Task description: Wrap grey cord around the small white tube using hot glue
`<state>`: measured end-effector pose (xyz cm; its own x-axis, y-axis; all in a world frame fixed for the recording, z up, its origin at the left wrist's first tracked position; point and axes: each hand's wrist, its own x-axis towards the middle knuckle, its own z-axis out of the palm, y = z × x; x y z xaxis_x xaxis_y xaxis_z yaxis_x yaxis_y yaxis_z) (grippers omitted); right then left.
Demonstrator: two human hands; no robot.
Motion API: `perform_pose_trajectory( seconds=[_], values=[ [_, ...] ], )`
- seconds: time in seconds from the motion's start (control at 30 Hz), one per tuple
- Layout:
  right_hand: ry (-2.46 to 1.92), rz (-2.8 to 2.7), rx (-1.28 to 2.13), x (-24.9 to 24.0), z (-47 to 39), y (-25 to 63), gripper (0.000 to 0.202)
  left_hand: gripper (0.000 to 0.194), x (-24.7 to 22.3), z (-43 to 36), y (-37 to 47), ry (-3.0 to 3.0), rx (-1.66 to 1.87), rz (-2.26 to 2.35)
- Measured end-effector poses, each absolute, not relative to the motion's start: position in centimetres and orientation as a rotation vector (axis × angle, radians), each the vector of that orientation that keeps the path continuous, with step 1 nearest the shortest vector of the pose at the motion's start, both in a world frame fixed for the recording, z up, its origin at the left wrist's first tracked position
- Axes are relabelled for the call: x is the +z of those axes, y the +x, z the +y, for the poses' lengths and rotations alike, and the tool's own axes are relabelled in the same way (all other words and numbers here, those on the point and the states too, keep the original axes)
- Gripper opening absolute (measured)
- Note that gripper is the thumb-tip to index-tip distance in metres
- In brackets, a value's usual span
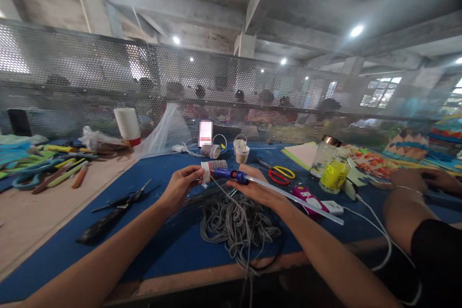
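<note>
My left hand [184, 184] grips the left, white-and-red end of a small paper cup [206, 172] lying sideways, with grey cord wound round part of it. My right hand [254, 185] is closed around a blue glue gun [223, 173], its nozzle pointing left at the cup. A long translucent glue stick [296, 198] sticks out of the gun's back, over my right wrist. From the cup a strand of grey cord runs down to a loose grey cord pile [234, 226] on the blue mat [144, 224].
Black-handled pliers [111, 216] lie left; red-yellow scissors [279, 173], a yellow bottle [335, 173], a glass jar [321, 156] and a pink power bank [306, 199] lie right. Behind stand a phone [205, 134] and stacked cups [127, 125]. Another person's arm [404, 207] rests far right.
</note>
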<state>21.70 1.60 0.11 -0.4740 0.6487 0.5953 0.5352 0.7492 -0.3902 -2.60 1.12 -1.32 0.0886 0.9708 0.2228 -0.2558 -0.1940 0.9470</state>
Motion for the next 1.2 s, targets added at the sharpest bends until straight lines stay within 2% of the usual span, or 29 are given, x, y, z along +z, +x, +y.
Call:
perform_pose_trajectory(
  seconds=[1.2],
  values=[
    [-0.858,-2.294,0.059,-0.17,1.94,21.98,0.034,0.021,-1.31,1.27,-2.61,1.197,1.407,0.845]
  ],
)
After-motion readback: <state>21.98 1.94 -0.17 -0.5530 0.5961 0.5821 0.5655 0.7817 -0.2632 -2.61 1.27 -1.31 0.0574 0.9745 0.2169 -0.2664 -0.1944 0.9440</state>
